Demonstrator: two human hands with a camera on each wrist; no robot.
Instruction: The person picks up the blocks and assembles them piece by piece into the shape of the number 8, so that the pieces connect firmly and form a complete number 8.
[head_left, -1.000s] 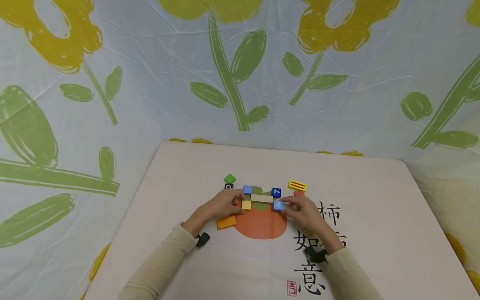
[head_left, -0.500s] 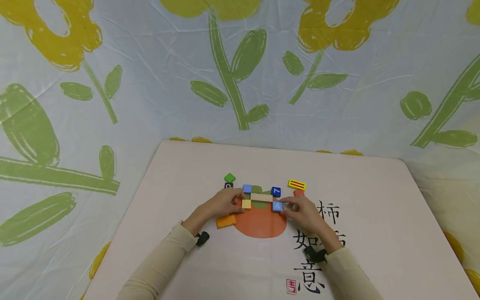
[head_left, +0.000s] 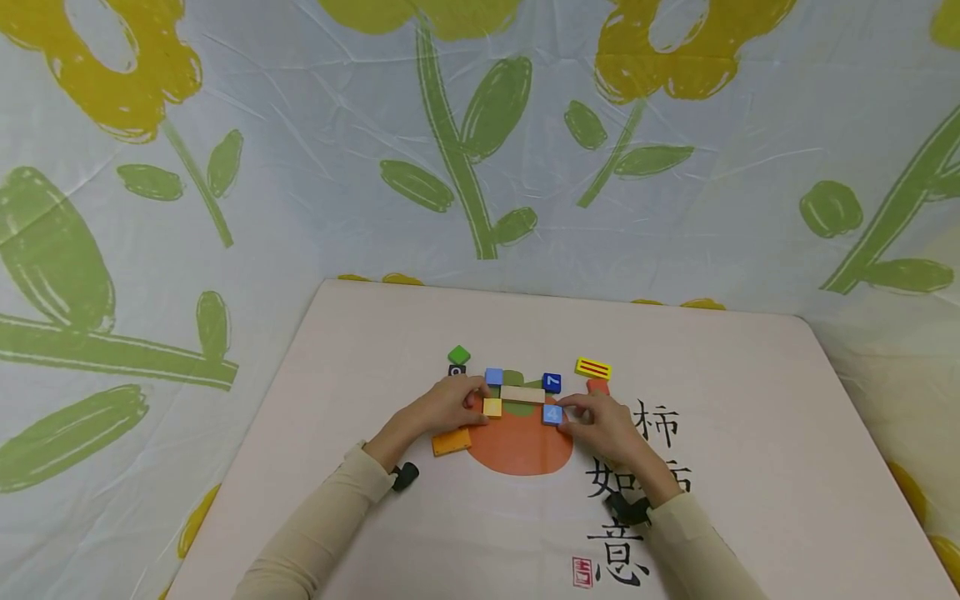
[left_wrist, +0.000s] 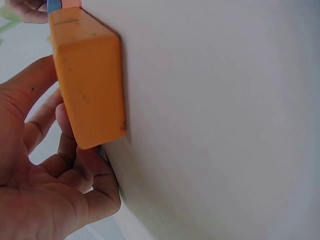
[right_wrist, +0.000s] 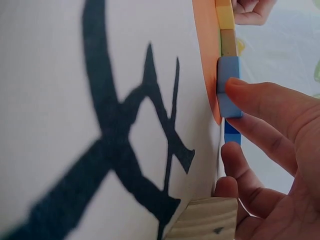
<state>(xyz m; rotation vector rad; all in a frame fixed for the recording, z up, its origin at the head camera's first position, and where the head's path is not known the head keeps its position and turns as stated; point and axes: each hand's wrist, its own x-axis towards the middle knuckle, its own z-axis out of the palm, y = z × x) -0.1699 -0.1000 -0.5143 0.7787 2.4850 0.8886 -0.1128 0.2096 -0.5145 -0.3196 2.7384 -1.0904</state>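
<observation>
My left hand [head_left: 450, 404] has its thumb and index finger around a small yellow block [head_left: 492, 408]; the fingertips are partly hidden behind an orange block [left_wrist: 90, 85] in the left wrist view. My right hand [head_left: 606, 423] pinches a light blue block [head_left: 552, 415] marked 4, thumb on its near side, as the right wrist view shows. Between the two rows lies a plain wooden bar [head_left: 522, 395]. Behind it are another light blue block [head_left: 494, 377] at the left and a dark blue block [head_left: 552, 382] marked 7 at the right.
Behind the left hand lie a green block [head_left: 459, 355] and a black block [head_left: 457, 369]. A yellow block with red stripes [head_left: 594, 368] and a red block [head_left: 598, 387] sit beyond the right hand. Close to the right fingers is a wooden block [right_wrist: 205, 220]. A flowered cloth [head_left: 337, 208] hangs behind the table.
My right hand has shifted the light blue block marked 4 slightly left and toward me. The left hand and the other blocks stay in place.
</observation>
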